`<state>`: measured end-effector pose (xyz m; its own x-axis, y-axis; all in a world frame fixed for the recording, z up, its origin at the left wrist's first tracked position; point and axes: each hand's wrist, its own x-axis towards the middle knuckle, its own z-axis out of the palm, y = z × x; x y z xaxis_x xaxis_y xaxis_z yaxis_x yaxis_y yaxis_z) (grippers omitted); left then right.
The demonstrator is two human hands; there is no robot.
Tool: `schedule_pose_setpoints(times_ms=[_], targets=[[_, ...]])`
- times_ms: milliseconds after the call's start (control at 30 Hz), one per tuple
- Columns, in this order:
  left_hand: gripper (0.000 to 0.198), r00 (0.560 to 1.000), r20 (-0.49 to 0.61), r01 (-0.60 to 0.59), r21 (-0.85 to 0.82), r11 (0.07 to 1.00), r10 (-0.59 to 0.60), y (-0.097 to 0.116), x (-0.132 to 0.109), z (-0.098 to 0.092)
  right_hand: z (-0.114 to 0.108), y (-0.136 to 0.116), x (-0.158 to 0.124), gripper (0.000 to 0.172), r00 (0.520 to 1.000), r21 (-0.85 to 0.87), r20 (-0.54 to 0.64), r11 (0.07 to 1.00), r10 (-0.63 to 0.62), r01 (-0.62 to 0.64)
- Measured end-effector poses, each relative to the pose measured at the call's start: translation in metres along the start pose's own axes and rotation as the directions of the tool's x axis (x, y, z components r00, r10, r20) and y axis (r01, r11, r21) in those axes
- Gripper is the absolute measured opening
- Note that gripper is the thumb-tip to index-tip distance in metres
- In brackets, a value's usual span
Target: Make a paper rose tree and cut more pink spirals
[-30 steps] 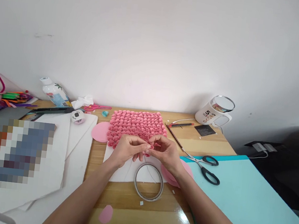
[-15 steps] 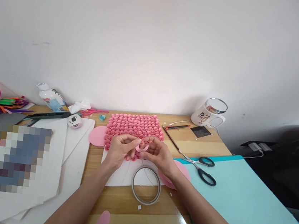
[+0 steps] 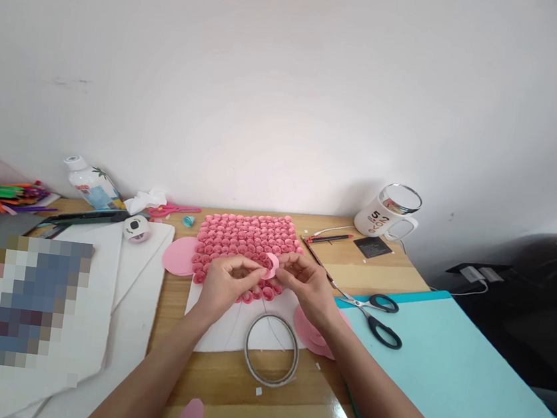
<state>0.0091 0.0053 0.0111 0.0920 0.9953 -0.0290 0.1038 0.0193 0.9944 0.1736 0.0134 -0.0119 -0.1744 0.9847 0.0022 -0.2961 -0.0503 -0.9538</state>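
Between my two hands a curled pink paper strip (image 3: 272, 266) is held up. The fingertips of my left hand (image 3: 230, 281) pinch its lower left end. On its right side, my right hand (image 3: 305, 282) grips the edge between thumb and fingers. Beneath them lies a white sheet (image 3: 222, 330), its upper part covered by rows of rolled pink paper roses (image 3: 245, 232). A roll of tape (image 3: 246, 356) rests across the sheet's lower edge. Stacked pink paper circles (image 3: 317, 334) sit partly under my right forearm, with another pink circle (image 3: 180, 256) left of the roses.
Black-handled scissors (image 3: 377, 314) lie on a light blue sheet (image 3: 447, 362) at right. Behind them stand a white mug (image 3: 381, 214) and pencils (image 3: 330, 238). At left are white boards (image 3: 141, 287), a bottle (image 3: 95, 185), pink scissors (image 3: 172, 210) and colourful pipe cleaners (image 3: 3, 194).
The pink strip has turned in my fingers, its curve now opening to the left rather than upward. My left fingertips have dropped slightly and my right hand has shifted a little right.
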Motion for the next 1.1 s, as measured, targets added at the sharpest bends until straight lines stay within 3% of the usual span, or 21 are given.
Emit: schedule_pose_setpoints(times_ms=[133, 300, 367, 600, 733, 933, 1100], targets=[[0.013, 0.999, 0.039, 0.017, -0.017, 1.0, -0.016, 0.001, -0.001, 0.004, 0.0, -0.001, 0.0, 0.026, 1.0, -0.024, -0.019, 0.999, -0.024, 0.024], [0.057, 0.994, 0.01, 0.106, -0.11, 0.988, -0.106, 0.006, -0.001, 0.004, 0.0, -0.003, -0.001, 0.019, 0.996, -0.068, 0.02, 0.993, -0.092, 0.093], [0.063, 0.993, 0.021, 0.119, -0.136, 0.984, -0.117, 0.007, -0.001, 0.004, 0.0, -0.003, -0.001, 0.017, 0.993, -0.067, 0.033, 0.991, -0.115, 0.117], [0.029, 0.995, 0.066, 0.081, -0.148, 0.986, -0.072, 0.002, -0.002, 0.007, -0.001, 0.0, -0.002, 0.015, 0.979, -0.178, 0.076, 0.964, -0.189, 0.2], [0.026, 0.999, 0.012, 0.046, -0.165, 0.985, -0.045, -0.002, -0.002, 0.008, 0.0, 0.003, -0.004, 0.013, 0.969, -0.255, 0.062, 0.935, -0.24, 0.248], [0.02, 1.0, -0.024, 0.001, -0.222, 0.975, -0.007, -0.003, -0.001, 0.008, 0.007, 0.006, -0.007, 0.015, 0.967, -0.218, 0.032, 0.942, -0.254, 0.255], [0.019, 0.996, -0.061, 0.039, -0.33, 0.943, -0.063, -0.004, 0.001, 0.005, 0.01, 0.007, -0.01, 0.012, 0.907, -0.452, -0.007, 0.81, -0.421, 0.372]])
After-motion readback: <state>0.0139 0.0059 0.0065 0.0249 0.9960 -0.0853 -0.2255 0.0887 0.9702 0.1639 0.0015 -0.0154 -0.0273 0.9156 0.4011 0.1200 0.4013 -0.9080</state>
